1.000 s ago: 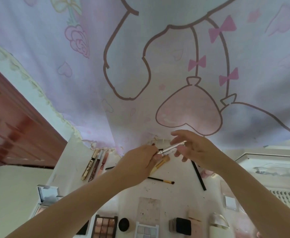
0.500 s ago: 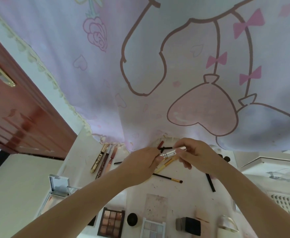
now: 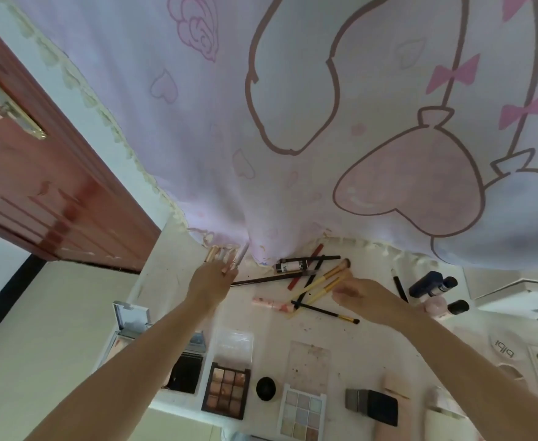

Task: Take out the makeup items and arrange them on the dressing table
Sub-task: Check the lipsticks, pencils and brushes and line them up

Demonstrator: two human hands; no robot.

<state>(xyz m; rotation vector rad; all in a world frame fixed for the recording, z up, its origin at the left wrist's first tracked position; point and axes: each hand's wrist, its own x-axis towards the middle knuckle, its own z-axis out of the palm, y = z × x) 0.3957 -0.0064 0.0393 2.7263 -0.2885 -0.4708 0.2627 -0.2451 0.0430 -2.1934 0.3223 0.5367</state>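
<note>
My left hand (image 3: pixel 212 281) pinches a slim silver makeup pen (image 3: pixel 241 256) and holds it beside the rose-gold tubes (image 3: pixel 214 253) lying at the back left of the white dressing table (image 3: pixel 172 275). Next to a loose pile of brushes and pencils (image 3: pixel 312 280), my right hand (image 3: pixel 364 296) hovers with relaxed fingers and holds nothing. A pink tube (image 3: pixel 270 303) and a black brush with a gold ferrule (image 3: pixel 328 311) lie between my hands.
Along the front edge lie a brown eyeshadow palette (image 3: pixel 226 389), a pastel palette (image 3: pixel 302 413), a black pot (image 3: pixel 266 388) and a black compact (image 3: pixel 377 406). Dark bottles (image 3: pixel 429 283) stand at the right. A printed curtain (image 3: pixel 293 138) hangs behind; a door (image 3: pixel 38 192) is at the left.
My right hand let go of the silver pen and dropped toward the brush pile. My left hand carried the pen left to the row of tubes.
</note>
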